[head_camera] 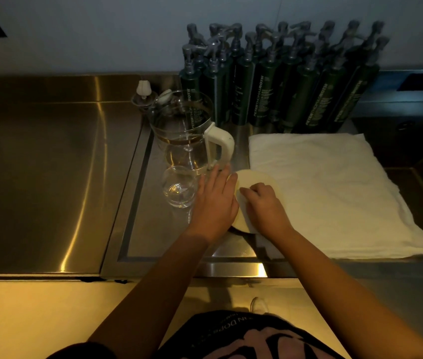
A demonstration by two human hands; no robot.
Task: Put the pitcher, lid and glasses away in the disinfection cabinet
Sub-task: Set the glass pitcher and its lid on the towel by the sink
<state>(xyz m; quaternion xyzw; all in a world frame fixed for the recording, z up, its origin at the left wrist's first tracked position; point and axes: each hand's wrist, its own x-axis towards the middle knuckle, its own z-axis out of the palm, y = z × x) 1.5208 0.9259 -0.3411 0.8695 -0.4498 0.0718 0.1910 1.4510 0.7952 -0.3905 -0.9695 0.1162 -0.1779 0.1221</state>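
Steel counter [49, 164], white towel [334, 190], pale wall [101, 35]

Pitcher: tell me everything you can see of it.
The pitcher is clear, glass by its look, with a cream handle facing right. It stands upright and open-topped on the steel counter, before the dark pump bottles, behind a drinking glass. Its lid lies off, under the left hand and right hand; left fingertips near the handle, contact unclear.

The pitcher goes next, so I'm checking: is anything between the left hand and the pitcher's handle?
Nothing visible. The left hand lies with straight fingers pointing at the white handle of the pitcher, just beyond them. The glass stands to that hand's left, off the line. The right hand grips the lid.
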